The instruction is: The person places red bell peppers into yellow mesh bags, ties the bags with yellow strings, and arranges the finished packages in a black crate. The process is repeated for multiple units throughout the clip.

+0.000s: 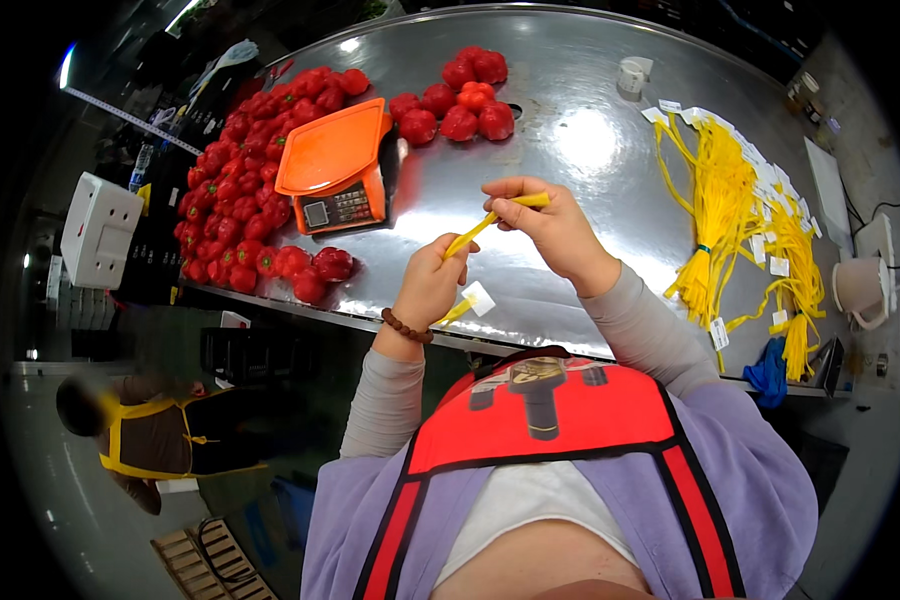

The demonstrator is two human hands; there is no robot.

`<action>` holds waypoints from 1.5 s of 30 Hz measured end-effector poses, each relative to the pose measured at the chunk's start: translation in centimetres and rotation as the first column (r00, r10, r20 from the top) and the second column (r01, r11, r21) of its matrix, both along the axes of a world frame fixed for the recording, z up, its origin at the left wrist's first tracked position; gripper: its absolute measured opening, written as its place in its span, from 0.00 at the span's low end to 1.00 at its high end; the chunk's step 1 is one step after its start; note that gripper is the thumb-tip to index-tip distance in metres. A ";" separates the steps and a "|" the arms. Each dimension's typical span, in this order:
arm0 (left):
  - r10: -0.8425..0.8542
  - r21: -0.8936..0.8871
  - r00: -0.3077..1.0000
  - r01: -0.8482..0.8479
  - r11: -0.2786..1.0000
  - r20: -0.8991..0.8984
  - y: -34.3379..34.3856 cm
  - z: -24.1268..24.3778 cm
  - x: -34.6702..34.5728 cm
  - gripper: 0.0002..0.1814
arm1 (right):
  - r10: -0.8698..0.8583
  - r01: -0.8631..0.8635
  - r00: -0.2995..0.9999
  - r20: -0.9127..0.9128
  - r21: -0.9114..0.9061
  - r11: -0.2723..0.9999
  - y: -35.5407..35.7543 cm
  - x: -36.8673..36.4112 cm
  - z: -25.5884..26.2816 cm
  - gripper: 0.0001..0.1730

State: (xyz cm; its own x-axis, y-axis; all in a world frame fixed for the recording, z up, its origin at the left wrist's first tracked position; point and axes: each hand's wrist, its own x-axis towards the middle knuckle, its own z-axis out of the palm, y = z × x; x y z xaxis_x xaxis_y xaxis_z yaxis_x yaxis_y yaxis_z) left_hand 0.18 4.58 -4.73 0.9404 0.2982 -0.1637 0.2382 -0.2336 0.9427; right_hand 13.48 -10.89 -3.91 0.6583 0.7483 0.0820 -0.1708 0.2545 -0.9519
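Between my two hands a yellow mesh net (481,227) is stretched above the metal table. My left hand (436,279), with a beaded bracelet at the wrist, grips its lower end; my right hand (534,217) pinches the upper part near the wider end. Beneath them, by the table's near edge, lies a white tag (479,298) on another yellow strip. An orange digital scale (335,161) with a bare pan stands to the left. Behind it sit several red bell peppers (459,122), apart from a large pile of red bell peppers (232,187) at the left.
Bundles of yellow mesh nets (712,195) with white tags lie at the right. A label roll (632,78) stands at the back, and a blue cloth (769,375) hangs by the near right edge. A white foam box (101,231) is at far left. Another person (150,435) is below it.
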 end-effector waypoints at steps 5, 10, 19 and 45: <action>-0.163 -0.103 0.986 0.166 0.981 0.034 1.8 0.6 -2.4 0.12 | 0.007 -0.004 0.986 -0.169 0.014 1.000 1.9 -0.7 -0.5 0.18; -0.162 -0.417 0.977 0.207 0.885 0.140 3.1 -0.2 -3.4 0.11 | -0.001 0.013 0.989 0.145 -0.081 0.997 4.5 -4.6 0.1 0.19; 0.120 -0.529 0.906 0.126 0.839 0.406 5.2 -0.9 -7.7 0.22 | 0.207 -0.209 0.977 -0.045 -0.050 0.977 7.7 -8.8 -0.3 0.09; 0.788 -0.186 0.597 -0.766 0.615 0.147 39.5 -21.5 -13.3 0.37 | 0.140 -0.206 0.969 -0.202 -0.354 0.912 25.1 -9.1 -20.3 0.16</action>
State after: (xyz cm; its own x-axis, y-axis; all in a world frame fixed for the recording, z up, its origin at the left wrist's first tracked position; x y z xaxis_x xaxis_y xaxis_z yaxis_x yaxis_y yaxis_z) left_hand -13.14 44.04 -26.24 0.3722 0.9250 -0.0768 0.0977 0.0433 0.9943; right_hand 4.42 14.21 -24.23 0.4953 0.8065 -0.3229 -0.3461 -0.1577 -0.9248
